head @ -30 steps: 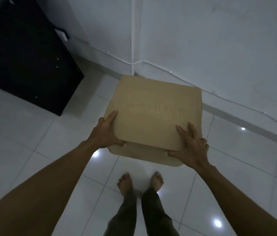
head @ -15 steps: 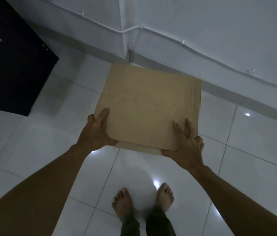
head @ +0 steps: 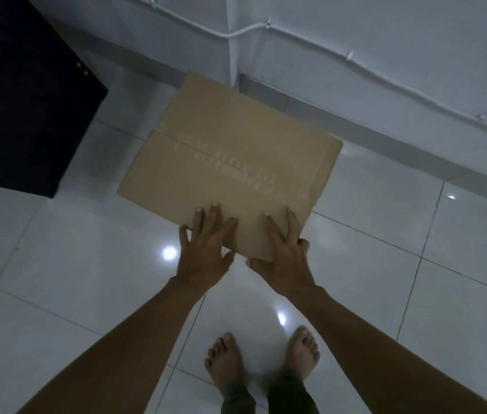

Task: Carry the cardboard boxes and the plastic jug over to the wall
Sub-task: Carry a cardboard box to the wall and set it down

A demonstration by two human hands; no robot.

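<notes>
A plain brown cardboard box (head: 230, 162) with a taped seam on top sits low by the floor, its far corner close to the white wall (head: 385, 40) and the wall's projecting corner. My left hand (head: 206, 249) lies flat on the near part of the box top, fingers spread and straight. My right hand (head: 284, 252) holds the near right corner, with two fingers on top, the outer fingers curled at the edge and the thumb against the near side. No plastic jug is in view.
A large dark cabinet or block (head: 18, 109) stands on the left, a short gap from the box. A white cable (head: 385, 77) runs along the wall above the grey skirting. The glossy white tiled floor (head: 385, 264) spreads around my bare feet (head: 263, 360).
The box has gone down and forward toward the wall. Both hands slid from its left and right sides to the near edge and now sit close together.
</notes>
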